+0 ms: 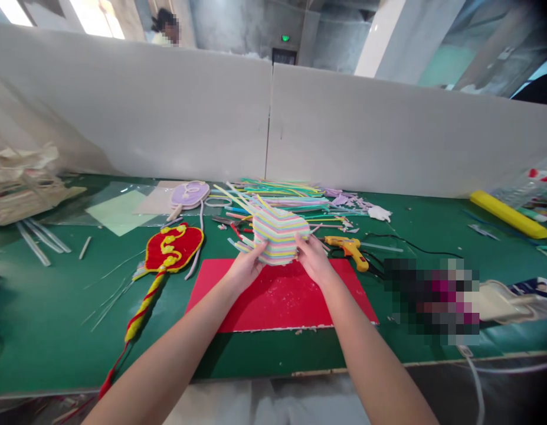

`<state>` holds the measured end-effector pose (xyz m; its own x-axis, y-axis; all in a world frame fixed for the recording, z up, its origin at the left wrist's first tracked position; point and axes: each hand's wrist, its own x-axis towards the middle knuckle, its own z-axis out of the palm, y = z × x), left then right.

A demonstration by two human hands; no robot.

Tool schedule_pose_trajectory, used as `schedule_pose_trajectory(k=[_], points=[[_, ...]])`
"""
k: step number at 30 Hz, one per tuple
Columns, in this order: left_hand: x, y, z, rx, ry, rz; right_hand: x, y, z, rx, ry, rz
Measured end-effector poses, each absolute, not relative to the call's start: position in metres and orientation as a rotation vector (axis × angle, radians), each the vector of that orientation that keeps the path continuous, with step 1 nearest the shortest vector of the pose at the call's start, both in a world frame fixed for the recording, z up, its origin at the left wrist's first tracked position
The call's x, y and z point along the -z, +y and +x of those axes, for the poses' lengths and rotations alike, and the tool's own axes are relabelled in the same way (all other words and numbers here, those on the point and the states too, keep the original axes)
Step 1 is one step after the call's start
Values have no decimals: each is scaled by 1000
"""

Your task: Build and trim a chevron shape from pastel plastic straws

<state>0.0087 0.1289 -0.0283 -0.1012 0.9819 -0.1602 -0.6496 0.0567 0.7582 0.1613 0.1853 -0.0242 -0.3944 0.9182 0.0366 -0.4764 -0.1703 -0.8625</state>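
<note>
Between my two hands is a striped piece (279, 231) of pastel strips laid side by side in chevrons, with loose strip ends sticking out at its upper left. My left hand (250, 264) grips its lower left edge, thumb on the face. On the lower right edge, my right hand (313, 254) pinches it the same way. The piece is held up above the far edge of a red board (282, 301). To the left lies a red and yellow fan (173, 248) with a twisted handle and a red cord.
Colourful strips (282, 189) are heaped behind the hands, near pliers (235, 227). A yellow glue gun (350, 251) with a cord lies right. A lilac fan (189, 195) and green sheet (123, 212) lie back left. A white partition (167, 112) borders the green table (410, 236).
</note>
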Motion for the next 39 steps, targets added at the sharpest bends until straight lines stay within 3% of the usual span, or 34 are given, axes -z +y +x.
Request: schedule_pose_trajectory(k=[7,18,24,32,39], points=[[23,135,-2,-1610,836,573,26,184,157,-1814,-1091,-709],[24,134,-2,-1563,807,551,36,180,146,-1640,-1187,-755],[28,135,-1,-1574,855,573,37,174,140,-1758,-1239,-718],[30,131,4,-1473,795,721,37,176,143,-1511,-1236,-890],[37,134,1,-1312,961,1022,33,182,148,-1528,-1062,-875]])
